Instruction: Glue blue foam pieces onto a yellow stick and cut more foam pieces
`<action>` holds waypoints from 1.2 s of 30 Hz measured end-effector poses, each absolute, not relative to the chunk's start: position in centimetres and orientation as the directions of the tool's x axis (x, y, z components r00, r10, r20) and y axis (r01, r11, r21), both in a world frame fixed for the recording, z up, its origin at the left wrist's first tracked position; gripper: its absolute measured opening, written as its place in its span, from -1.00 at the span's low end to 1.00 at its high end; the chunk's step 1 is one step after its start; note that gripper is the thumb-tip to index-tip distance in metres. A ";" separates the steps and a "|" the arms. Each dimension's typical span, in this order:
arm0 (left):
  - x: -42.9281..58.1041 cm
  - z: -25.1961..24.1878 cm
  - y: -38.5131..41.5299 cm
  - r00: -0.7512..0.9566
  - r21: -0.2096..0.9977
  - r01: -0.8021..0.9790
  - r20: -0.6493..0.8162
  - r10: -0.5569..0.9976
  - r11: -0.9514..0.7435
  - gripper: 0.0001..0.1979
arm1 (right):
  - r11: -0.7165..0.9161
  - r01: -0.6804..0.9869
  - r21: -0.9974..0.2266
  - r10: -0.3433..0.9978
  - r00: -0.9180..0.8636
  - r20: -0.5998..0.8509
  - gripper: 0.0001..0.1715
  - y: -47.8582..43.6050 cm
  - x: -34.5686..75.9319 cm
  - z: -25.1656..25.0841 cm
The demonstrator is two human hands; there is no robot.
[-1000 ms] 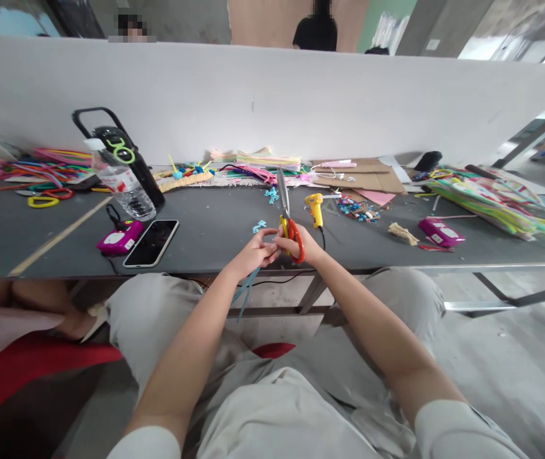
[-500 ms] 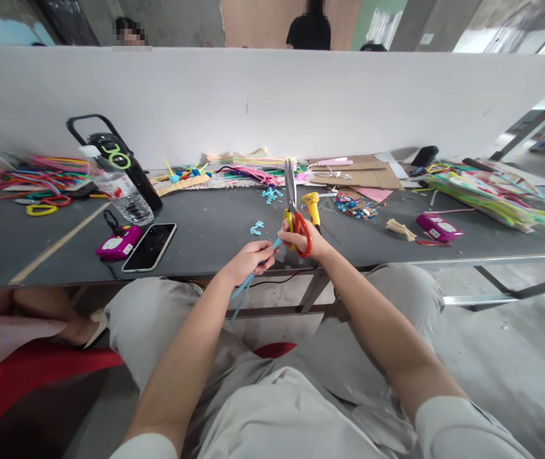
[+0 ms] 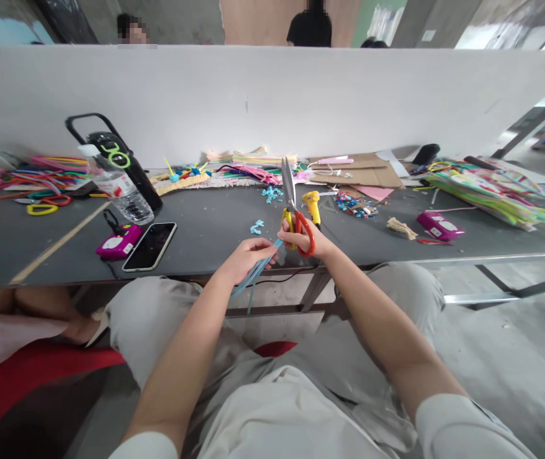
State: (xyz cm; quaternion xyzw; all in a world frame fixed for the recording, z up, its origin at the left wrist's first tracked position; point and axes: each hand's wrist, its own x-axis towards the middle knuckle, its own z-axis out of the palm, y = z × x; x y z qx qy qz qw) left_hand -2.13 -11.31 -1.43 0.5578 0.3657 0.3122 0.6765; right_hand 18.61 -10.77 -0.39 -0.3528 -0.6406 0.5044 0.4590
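My right hand (image 3: 306, 241) grips scissors (image 3: 292, 207) with red and yellow handles, the blades pointing up and away over the table. My left hand (image 3: 246, 258) is closed on thin blue strips (image 3: 254, 275) that hang down below the table edge and reach up toward the scissors. Both hands are close together just in front of the dark table (image 3: 215, 226). Small blue cut pieces (image 3: 256, 226) lie on the table just beyond my hands.
A yellow glue gun (image 3: 313, 205), a phone (image 3: 150, 245), a pink box (image 3: 119, 243), a water bottle (image 3: 116, 185) and a black bottle (image 3: 123, 162) sit on the table. Piles of coloured strips (image 3: 487, 191) lie left and right. A white partition (image 3: 272, 102) backs the table; another person's legs (image 3: 37, 312) are at left.
My hands moved slightly apart; the left hand slid down along the blue strips, and the scissors tilted a little while staying upright in my right hand.
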 end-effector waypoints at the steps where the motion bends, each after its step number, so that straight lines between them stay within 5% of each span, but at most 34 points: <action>1: -2.3 -1.2 -11.4 0.560 0.978 -0.009 -0.166 0.812 0.207 -0.71 | 0.230 -0.027 -0.973 0.912 -0.343 0.225 -0.58 -10.8 18.6 -0.3; 8: -2.9 -0.8 -11.5 0.682 0.955 0.030 -0.235 0.692 0.294 -0.68 | 0.197 0.002 -0.980 0.892 -0.415 0.179 -0.55 -11.1 18.7 0.2; 36: -0.4 -1.8 -12.1 0.639 0.894 -0.151 -0.237 0.732 0.422 -0.73 | 0.277 0.106 -0.955 0.892 -0.399 0.214 -0.57 -10.5 18.5 -0.2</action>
